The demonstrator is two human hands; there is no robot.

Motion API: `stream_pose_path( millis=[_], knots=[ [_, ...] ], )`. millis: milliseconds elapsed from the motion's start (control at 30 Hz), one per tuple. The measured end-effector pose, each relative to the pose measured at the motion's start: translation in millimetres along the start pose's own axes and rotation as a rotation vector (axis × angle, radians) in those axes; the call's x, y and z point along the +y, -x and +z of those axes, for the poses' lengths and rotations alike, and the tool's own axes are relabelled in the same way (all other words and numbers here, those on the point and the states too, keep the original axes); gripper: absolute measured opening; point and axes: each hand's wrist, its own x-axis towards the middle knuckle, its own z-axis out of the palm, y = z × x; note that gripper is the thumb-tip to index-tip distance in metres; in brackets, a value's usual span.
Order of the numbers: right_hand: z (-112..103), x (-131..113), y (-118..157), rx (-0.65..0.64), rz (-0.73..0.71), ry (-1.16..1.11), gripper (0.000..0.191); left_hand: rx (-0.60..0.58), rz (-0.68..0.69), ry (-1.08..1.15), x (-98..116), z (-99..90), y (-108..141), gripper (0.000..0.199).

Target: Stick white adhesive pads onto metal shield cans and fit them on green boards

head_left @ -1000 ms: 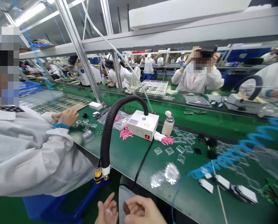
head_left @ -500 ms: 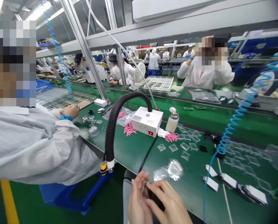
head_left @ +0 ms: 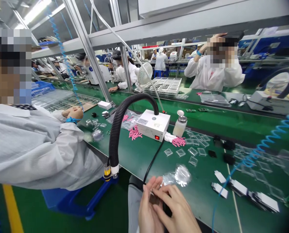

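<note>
At the front edge of the green bench, my left hand (head_left: 148,208) is cupped around a small, shiny see-through piece (head_left: 154,198). My right hand (head_left: 177,207) comes in from the right, its thumb and fingertips closing on that same piece. Most of it is hidden by my fingers, so its exact kind does not show. Just beyond my hands lies a crumpled clear plastic film (head_left: 182,175). Several clear plastic frames (head_left: 193,151) are spread on the bench farther on.
A white box with a red switch (head_left: 154,124) carries a black corrugated hose (head_left: 114,136). Near it are pink strips (head_left: 178,141) and a pump bottle (head_left: 180,124). White-topped pieces (head_left: 265,201) and a coiled blue air hose (head_left: 263,145) are at right. A co-worker's sleeve (head_left: 69,139) is at left.
My hands have shifted slightly right and up, staying together on the small piece. The blue coiled hose hangs farther right in view. The camera has turned a little.
</note>
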Motion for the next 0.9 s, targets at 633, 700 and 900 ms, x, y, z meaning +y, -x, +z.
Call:
stream_pose_path(
  millis=[633,700,900],
  knots=[
    [-14.9,5.3,1.9,0.277,-0.084,0.037,0.025,-0.341,-0.097,0.099,-14.3,-6.5,-12.1,0.034],
    [-16.9,3.5,0.2,0.267,-0.072,0.041,0.028,-0.29,-0.125,0.093,-13.8,-0.6,-11.7,0.032],
    [-44.1,10.5,4.3,0.124,-0.194,0.157,0.047,0.066,-0.212,0.022,-3.7,25.2,-10.2,0.023]
  ],
)
